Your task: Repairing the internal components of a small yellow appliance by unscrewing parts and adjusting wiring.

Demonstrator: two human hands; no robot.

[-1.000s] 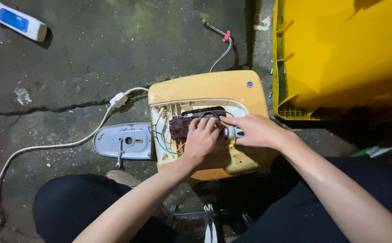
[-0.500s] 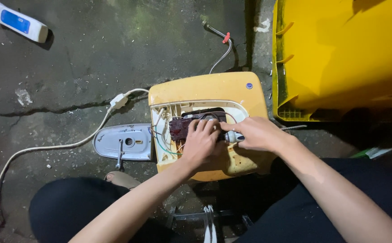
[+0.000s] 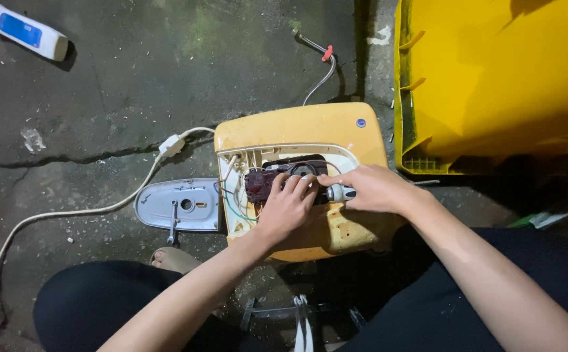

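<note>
The fingers of the left hand (image 3: 287, 207) are spread and pressed down over a dark reddish component (image 3: 263, 184) inside the opened yellow appliance housing (image 3: 297, 130), while the fingers of the right hand (image 3: 372, 188) curl around the handle of a small tool with a pale grip (image 3: 339, 193), its tip hidden under the hands, so I can't say for sure what kind it is. The housing lies on the cracked concrete floor (image 3: 134, 85) between the person's knees, its inner cavity open with thin coloured wires (image 3: 235, 202) showing at the left edge. Just beside it on the left lies a grey cover plate (image 3: 178, 205), touching the housing. A white power cord (image 3: 69, 212) runs from the housing across the floor. A big yellow plastic bin (image 3: 493, 78) lies near on the right, and a white and blue power strip (image 3: 26, 31) sits well apart at the upper left.
</note>
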